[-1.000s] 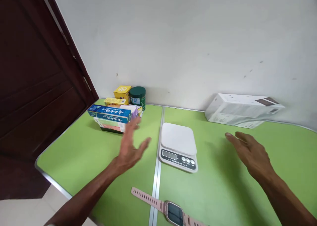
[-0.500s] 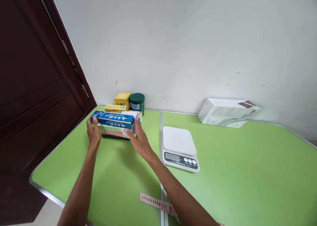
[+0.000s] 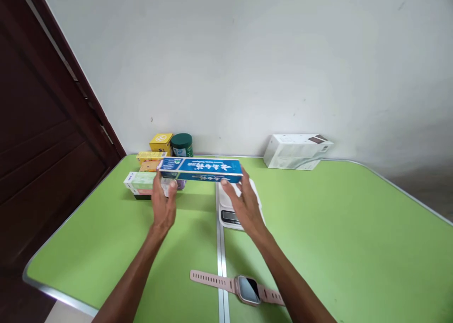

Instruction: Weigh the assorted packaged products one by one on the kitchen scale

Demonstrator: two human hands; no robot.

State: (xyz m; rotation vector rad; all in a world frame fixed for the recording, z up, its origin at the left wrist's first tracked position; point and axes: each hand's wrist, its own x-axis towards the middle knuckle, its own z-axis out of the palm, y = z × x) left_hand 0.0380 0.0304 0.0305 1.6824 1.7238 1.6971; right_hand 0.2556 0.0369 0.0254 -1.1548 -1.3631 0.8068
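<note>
Box (image 3: 201,167) between both hands (image 3: 163,209) (image 3: 247,206)

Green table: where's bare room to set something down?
Widest patch: the green table's right side, bordered by the white box, scale and smartwatch. Another: front left, between the left edge and smartwatch, under the left forearm. Crowded: back left, with cartons and green jar; over mid-table, left hand and right hand hold the blue box.

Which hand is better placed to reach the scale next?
Probably the right hand: it overlaps the scale in view, while the left hand is farther left. Both, though, are holding the blue box by its ends.
</note>
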